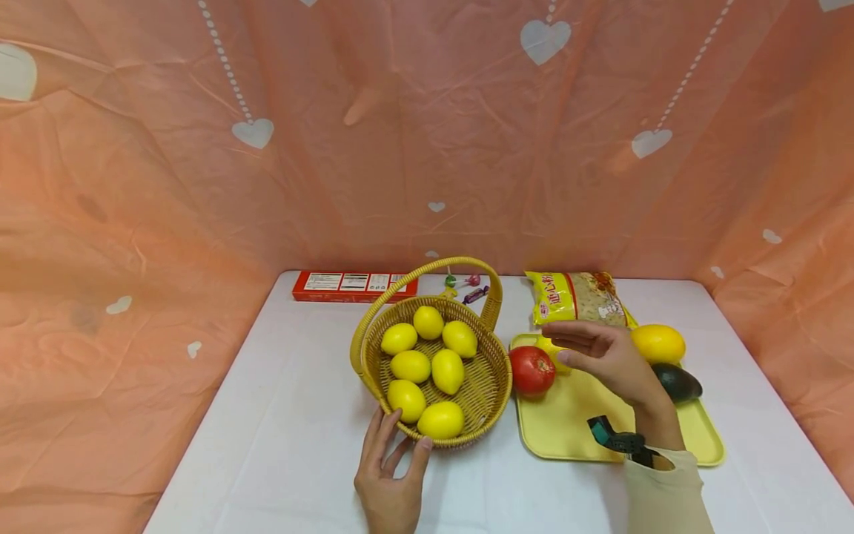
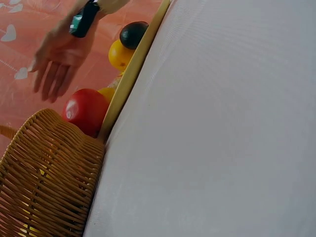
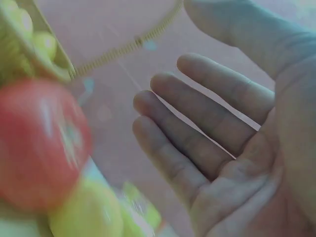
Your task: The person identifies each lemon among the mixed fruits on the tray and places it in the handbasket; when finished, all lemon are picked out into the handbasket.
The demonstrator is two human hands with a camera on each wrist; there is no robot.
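Observation:
In the head view, a round wicker basket (image 1: 490, 400) with an arched handle holds several yellow lemons (image 1: 448, 371). My left hand (image 1: 390, 482) touches its front rim with spread fingertips and thumb. Over the yellow tray (image 1: 567, 437) to the right hovers my right hand (image 1: 610, 360), fingers extended and holding nothing. The right wrist view shows its bare palm and separated fingers (image 3: 207, 123). A red pomegranate-like fruit (image 1: 531, 371) sits at the tray's left edge beside the basket. Next to it lies a lemon (image 1: 555, 356), partly hidden by the right hand.
On the tray's right side are a larger yellow fruit (image 1: 658, 343) and a dark green avocado (image 1: 676, 382). A yellow food packet (image 1: 580, 298) lies behind. Further left are a red box (image 1: 353, 285) and small wrapped candies (image 1: 475, 294). A pink curtain (image 1: 434, 133) hangs behind the white table (image 1: 267, 437).

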